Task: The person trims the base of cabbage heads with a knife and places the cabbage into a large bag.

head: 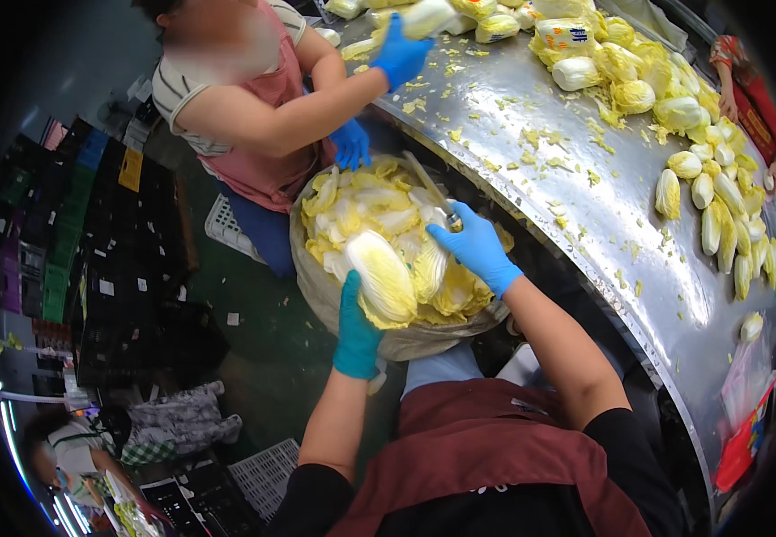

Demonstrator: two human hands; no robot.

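My left hand [358,335], in a green glove, holds a napa cabbage [382,278] by its lower left side, above a large sack [334,322] heaped with loose cabbage leaves [378,198]. In my right hand [474,245], gloved in blue, is a knife [430,181]; its blade points up and left over the sack. The fingers close around its handle. A pale cabbage piece [430,268] lies on the leaves between both hands. How far my left fingers wrap behind the cabbage is hidden.
Right of the sack runs a metal table [529,181] with leaf scraps and piled cabbages [676,111]. A co-worker [260,121] in blue gloves is close at the upper left, one hand near the sack's rim. Stacked crates [86,235] stand left; another person is across the table.
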